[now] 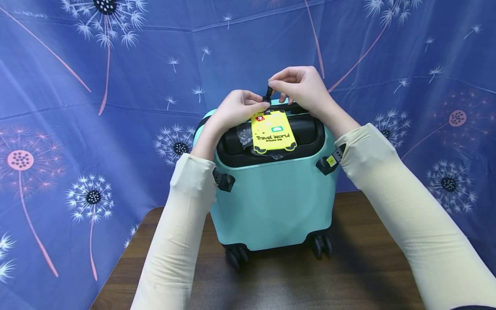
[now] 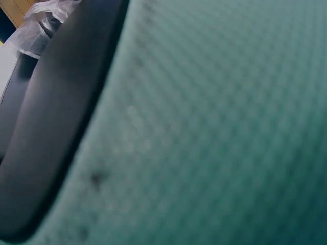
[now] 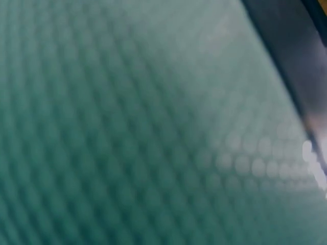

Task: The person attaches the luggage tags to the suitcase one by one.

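Observation:
A mint-green suitcase (image 1: 275,202) stands upright, with a black recessed top panel and handle. Over that panel lies a yellow luggage tag (image 1: 273,133) printed "Travel World", its black strap (image 1: 268,93) rising from the top end. My left hand (image 1: 240,107) pinches the strap's base between thumb and fingers, just above the tag. With thumb and forefinger my right hand (image 1: 300,88) pinches the strap's upper end. Both wrist views are filled mostly by the blurred suitcase shell (image 2: 214,127), with the black panel edge (image 3: 291,56) at one side; neither shows a hand.
Crinkled clear plastic (image 1: 245,135) sticks out beside the tag. Black wheels (image 1: 321,245) carry the suitcase on a dark wooden table (image 1: 271,284). Behind it hangs a blue dandelion-print cloth (image 1: 135,86). A wrist camera (image 1: 329,161) sits below each cuff, close to the suitcase.

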A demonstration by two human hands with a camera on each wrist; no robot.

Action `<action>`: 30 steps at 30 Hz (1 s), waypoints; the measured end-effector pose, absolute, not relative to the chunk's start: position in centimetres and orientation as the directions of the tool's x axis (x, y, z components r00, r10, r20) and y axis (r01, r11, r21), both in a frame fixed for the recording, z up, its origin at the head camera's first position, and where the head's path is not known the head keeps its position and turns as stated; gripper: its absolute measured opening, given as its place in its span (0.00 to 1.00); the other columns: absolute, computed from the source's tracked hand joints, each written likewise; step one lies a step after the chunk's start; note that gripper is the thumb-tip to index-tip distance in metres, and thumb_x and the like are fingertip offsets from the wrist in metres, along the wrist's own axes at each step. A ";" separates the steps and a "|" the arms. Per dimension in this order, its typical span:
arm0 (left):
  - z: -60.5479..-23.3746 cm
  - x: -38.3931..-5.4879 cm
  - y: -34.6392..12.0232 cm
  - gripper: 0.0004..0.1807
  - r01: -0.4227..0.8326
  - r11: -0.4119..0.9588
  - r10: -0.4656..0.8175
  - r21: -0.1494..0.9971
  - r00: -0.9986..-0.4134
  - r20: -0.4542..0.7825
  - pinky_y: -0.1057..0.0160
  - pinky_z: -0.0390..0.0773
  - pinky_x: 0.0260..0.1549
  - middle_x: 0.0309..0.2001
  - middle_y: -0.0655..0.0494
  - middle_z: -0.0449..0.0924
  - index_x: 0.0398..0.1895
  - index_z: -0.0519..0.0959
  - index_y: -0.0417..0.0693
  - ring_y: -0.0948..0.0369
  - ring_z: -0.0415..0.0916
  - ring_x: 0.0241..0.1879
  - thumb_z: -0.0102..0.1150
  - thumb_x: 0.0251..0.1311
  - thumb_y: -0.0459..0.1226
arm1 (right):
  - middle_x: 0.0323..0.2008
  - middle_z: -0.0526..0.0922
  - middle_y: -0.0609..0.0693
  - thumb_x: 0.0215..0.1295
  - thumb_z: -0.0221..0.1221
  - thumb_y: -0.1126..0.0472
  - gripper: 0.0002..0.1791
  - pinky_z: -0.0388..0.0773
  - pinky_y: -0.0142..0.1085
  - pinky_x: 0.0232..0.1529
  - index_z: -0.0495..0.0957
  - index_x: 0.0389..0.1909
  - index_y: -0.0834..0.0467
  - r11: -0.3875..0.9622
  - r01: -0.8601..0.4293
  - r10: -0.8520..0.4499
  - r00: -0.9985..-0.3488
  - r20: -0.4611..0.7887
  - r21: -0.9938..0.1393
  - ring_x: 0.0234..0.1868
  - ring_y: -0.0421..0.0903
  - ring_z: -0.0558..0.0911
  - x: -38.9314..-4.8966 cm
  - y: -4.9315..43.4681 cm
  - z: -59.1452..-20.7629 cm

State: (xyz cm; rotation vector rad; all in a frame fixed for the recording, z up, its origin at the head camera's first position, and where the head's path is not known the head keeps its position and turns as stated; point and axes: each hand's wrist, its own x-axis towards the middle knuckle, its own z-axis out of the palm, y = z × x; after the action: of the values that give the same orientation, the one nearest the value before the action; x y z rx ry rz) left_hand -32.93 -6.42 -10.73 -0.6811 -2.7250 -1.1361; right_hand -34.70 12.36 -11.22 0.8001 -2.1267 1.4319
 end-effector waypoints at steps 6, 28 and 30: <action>-10.8 -32.9 -6.5 0.26 0.453 0.617 0.370 0.644 -0.889 0.271 0.68 0.72 0.45 0.45 0.51 0.83 0.60 0.71 0.44 0.62 0.76 0.37 0.55 0.63 0.48 | 0.31 0.80 0.39 0.60 0.63 0.53 0.14 0.71 0.28 0.23 0.84 0.43 0.56 0.369 -0.658 -0.232 -0.749 0.621 -0.656 0.26 0.41 0.75 -34.5 12.5 -11.2; -11.1 -32.8 -6.5 0.23 0.477 0.609 0.379 0.634 -0.877 0.296 0.67 0.72 0.46 0.48 0.51 0.81 0.57 0.71 0.44 0.62 0.76 0.41 0.55 0.64 0.47 | 0.38 0.82 0.53 0.64 0.59 0.53 0.15 0.68 0.31 0.32 0.82 0.44 0.59 0.504 -0.576 -0.260 -0.812 0.523 -0.644 0.38 0.46 0.76 -34.8 12.6 -11.1; -11.1 -32.8 -6.5 0.23 0.477 0.602 0.379 0.640 -0.876 0.297 0.68 0.72 0.45 0.48 0.51 0.82 0.57 0.71 0.43 0.62 0.76 0.41 0.55 0.64 0.47 | 0.38 0.82 0.52 0.64 0.59 0.54 0.15 0.69 0.31 0.34 0.82 0.44 0.60 0.506 -0.568 -0.261 -0.818 0.512 -0.649 0.38 0.44 0.75 -34.8 12.6 -11.0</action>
State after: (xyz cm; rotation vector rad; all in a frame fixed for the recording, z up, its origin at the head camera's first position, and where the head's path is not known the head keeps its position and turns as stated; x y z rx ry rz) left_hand -32.80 -6.50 -11.10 -0.7234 -2.6928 -1.1346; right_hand -34.78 12.57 -11.04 0.6908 -2.4043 1.2250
